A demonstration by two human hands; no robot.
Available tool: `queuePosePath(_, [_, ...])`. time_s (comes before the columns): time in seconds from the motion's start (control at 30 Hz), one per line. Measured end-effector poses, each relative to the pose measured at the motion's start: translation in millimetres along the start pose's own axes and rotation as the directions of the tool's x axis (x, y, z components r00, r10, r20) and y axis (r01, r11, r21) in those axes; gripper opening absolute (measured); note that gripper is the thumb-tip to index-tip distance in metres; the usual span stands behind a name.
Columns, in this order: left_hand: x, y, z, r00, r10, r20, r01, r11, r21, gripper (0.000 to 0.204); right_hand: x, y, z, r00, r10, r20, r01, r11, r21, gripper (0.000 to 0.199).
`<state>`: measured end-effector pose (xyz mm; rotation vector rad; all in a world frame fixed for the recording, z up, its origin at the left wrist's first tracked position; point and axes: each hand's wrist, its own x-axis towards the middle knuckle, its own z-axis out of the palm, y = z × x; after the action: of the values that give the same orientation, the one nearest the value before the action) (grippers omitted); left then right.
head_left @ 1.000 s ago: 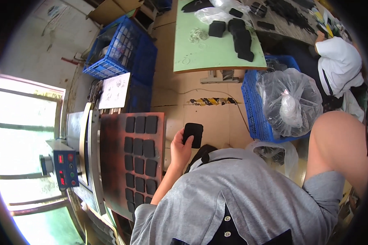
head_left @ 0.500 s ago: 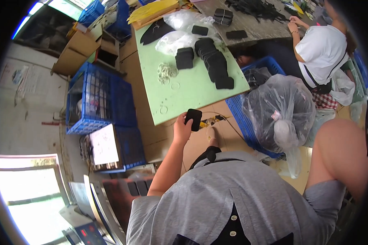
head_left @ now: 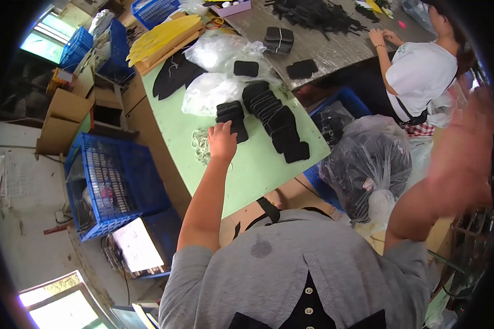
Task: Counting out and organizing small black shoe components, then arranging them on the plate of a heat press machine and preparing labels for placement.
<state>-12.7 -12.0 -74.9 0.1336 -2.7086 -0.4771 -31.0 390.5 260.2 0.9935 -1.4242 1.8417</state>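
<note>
Left arm stretched forward over green table (head_left: pixel 258 170); left hand (head_left: pixel 222 141) palm down, fingers curled onto small stack of flat black pads (head_left: pixel 231 116), grip partly hidden; overlapping row of rounded black pads (head_left: pixel 277 118) just beside; white loops (head_left: pixel 200 147) under wrist; right hand (head_left: pixel 460 159) raised, blurred, fingers spread, holding nothing.

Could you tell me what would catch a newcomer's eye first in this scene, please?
The left hand reaches onto the pale green table, touching a stack of black pads beside a fanned row of black pads. At right, the right hand is a raised blur above a bulging plastic bag.
</note>
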Motion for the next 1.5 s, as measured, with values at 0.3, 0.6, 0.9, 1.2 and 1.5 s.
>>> queuePosePath(0.3, [34, 35, 48, 0.996, 0.081, -0.027, -0.086, 0.949, -0.305, 0.015, -216, 119, 0, 0.333, 0.941, -0.060, -0.941, 0.327, -0.089, 0.024])
queuePosePath(0.6, [124, -84, 49, 0.654, -0.680, -0.333, 0.605, 0.734, -0.310, 0.030, -181, 173, 25, 0.518, 0.810, 0.277, -0.614, 0.577, -0.539, 0.031])
queuePosePath(0.9, [209, -75, 3, 0.581, -0.699, 0.417, 0.643, 0.081, -0.761, 0.032, -150, 303, 135, 0.557, 0.504, 0.660, -0.329, 0.864, -0.382, 0.027])
queuePosePath(1.2, [221, -138, -2, 0.807, -0.447, 0.386, 0.578, 0.466, -0.669, 0.052, -155, 432, 262, 0.185, 0.691, 0.699, 0.142, 0.685, -0.715, 0.038])
queuePosePath(1.5, [215, -136, 17, 0.927, 0.140, 0.349, -0.073, 0.977, -0.198, 0.019, -142, 427, 239, 0.148, 0.680, 0.718, 0.284, 0.667, -0.689, 0.026])
